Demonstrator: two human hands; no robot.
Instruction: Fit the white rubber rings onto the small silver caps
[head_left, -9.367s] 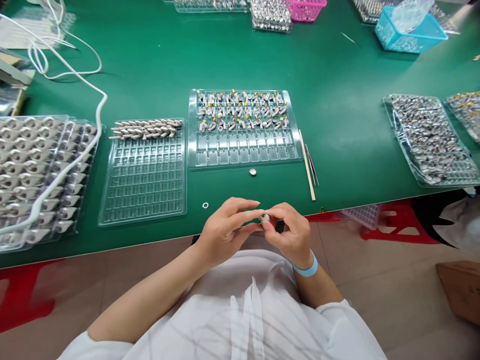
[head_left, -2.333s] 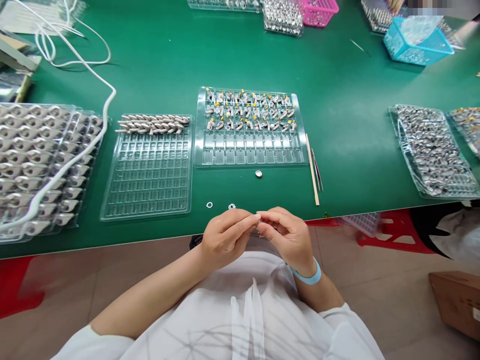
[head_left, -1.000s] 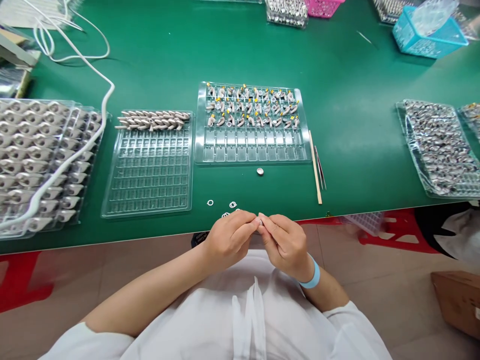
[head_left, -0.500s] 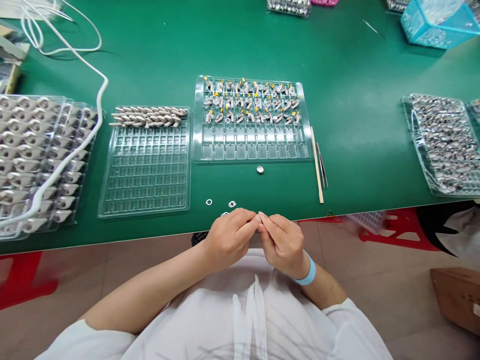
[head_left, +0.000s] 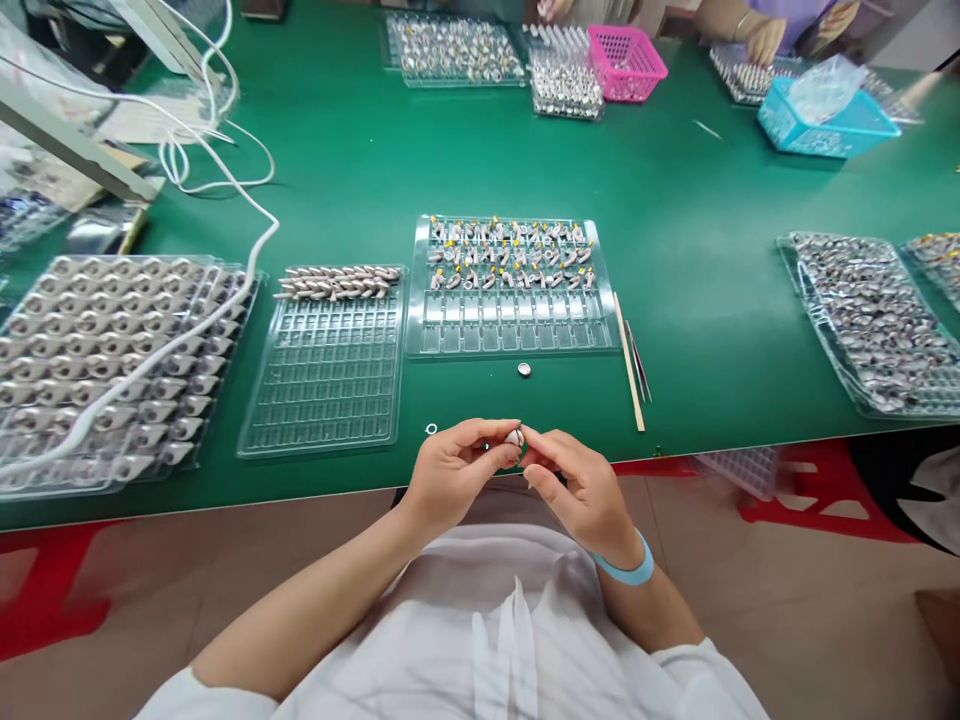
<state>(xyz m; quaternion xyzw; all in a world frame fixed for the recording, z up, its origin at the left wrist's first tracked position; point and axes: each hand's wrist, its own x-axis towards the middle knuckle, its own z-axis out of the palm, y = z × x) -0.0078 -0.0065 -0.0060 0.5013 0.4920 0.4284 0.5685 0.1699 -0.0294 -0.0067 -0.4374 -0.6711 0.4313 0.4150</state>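
My left hand [head_left: 461, 468] pinches a small, pale, rounded part [head_left: 514, 437] with a dark edge between thumb and forefinger, just over the table's front edge. My right hand [head_left: 581, 485] is close by on the right. Its forefinger tip is at the part's right side, and its thumb is spread away from that finger. On the table ahead lies a small round metal cap [head_left: 524, 369]. A thin white ring [head_left: 431, 429] lies left of my hands, and more rings are partly hidden behind the left hand.
A clear tray [head_left: 510, 338] holds rows of small parts with yellow tabs. Left are another tray [head_left: 322, 400] and stacked parts trays [head_left: 112, 370] crossed by a white cable [head_left: 255, 255]. Right lie a wooden stick [head_left: 628, 362] and tweezers [head_left: 638, 362]. Co-workers' hands [head_left: 765, 40] are at the far side.
The view has tilted up, bringing the far side into sight. Over the last half second my fingers have loosened and the right thumb has come away, so the rounded part now shows.
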